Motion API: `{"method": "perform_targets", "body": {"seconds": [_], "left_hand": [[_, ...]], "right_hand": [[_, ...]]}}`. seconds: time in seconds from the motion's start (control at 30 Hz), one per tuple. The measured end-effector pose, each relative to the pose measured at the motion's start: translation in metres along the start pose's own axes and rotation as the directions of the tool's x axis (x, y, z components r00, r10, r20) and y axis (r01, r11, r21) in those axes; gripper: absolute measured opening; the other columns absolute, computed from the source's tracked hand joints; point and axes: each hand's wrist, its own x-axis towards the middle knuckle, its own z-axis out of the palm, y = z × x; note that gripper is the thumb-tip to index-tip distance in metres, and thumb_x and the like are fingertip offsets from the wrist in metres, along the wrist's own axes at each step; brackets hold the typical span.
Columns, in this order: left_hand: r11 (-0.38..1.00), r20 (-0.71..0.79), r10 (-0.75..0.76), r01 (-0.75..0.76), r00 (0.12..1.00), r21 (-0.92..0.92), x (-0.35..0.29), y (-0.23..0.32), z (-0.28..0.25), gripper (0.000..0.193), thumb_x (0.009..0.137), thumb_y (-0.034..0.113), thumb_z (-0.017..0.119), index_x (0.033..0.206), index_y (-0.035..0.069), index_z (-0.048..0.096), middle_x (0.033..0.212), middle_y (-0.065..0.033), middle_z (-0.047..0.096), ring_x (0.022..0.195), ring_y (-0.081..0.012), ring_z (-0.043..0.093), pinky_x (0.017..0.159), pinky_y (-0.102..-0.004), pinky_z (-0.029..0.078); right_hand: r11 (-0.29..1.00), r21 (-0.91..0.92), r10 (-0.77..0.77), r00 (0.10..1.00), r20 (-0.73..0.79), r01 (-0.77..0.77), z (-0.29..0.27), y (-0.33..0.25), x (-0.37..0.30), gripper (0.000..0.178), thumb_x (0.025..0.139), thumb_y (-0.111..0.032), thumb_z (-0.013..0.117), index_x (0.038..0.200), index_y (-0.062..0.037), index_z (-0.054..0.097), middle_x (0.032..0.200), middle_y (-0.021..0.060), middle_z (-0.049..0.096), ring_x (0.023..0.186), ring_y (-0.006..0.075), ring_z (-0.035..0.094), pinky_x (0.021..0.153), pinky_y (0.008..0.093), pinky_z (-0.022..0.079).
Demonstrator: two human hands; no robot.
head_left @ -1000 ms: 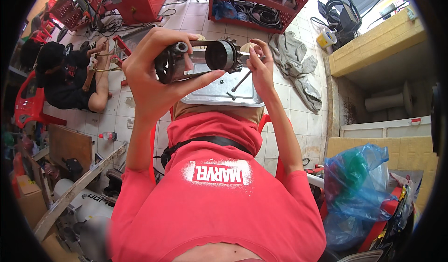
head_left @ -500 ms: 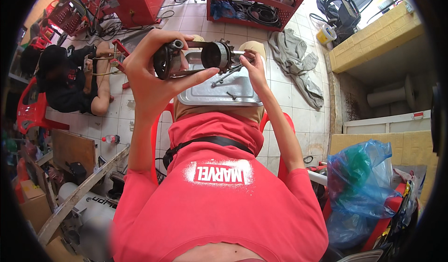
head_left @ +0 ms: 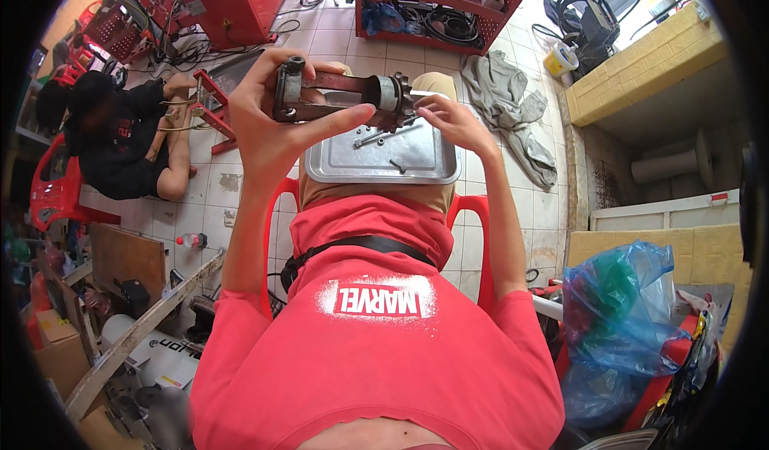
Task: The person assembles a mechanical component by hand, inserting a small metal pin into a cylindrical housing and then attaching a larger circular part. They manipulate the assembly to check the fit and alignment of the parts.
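Observation:
My left hand (head_left: 268,118) grips a dark metal frame (head_left: 324,114) with long side bars, a small tube-like lug at its left end and a toothed ring round a short cylinder at its right end. It is held sideways above a silver metal tray (head_left: 384,174) on my lap. By the toothed ring, my right hand (head_left: 456,122) has its fingertips drawn together; what they pinch, if anything, is hidden. In the tray lie a long bolt (head_left: 376,138), a short bolt (head_left: 397,166) and several small nuts.
On the left, a person in black (head_left: 120,134) sits beside a red metal stand (head_left: 215,114). A red tool cart (head_left: 436,38) stands ahead. Grey cloth (head_left: 513,106) lies on the tiles to the right, with a white bucket (head_left: 560,59) beyond. Blue plastic bags (head_left: 617,306) are near my right elbow.
The metal frame has turned slightly in my left hand, so its side bar shows more. My right hand has rotated, its back now more visible, and moved slightly right. The seated person has shifted.

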Motion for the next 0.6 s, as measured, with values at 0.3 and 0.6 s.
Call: {"method": "perform_targets", "body": {"seconds": [0.3,0.6], "left_hand": [[0.569,0.124,-0.474,0.411,0.872,-0.712,-0.02,-0.02,0.036,0.026,0.094,0.02,0.075,0.102,0.006,0.055,0.1,-0.0126,0.071,0.07,-0.0132,0.063,0.062,-0.0294,0.052],[0.539,0.388,-0.439,0.583,0.81,-0.608,-0.025,-0.013,0.064,0.056,0.101,0.034,0.065,0.143,0.0,0.049,0.116,-0.0085,0.063,0.103,-0.0142,0.06,0.09,-0.0302,0.048]], "right_hand": [[0.77,0.387,-0.475,0.86,-0.185,0.508,0.013,-0.124,-0.058,0.079,0.079,0.0,0.085,0.146,-0.0015,0.042,0.136,0.013,0.057,0.113,0.0194,0.066,0.095,0.0347,0.054],[0.702,0.274,-0.5,0.729,-0.467,0.657,0.022,-0.138,-0.073,0.076,0.072,0.002,0.088,0.136,0.002,0.047,0.123,0.0112,0.064,0.113,0.02,0.065,0.097,0.0321,0.055]]}}
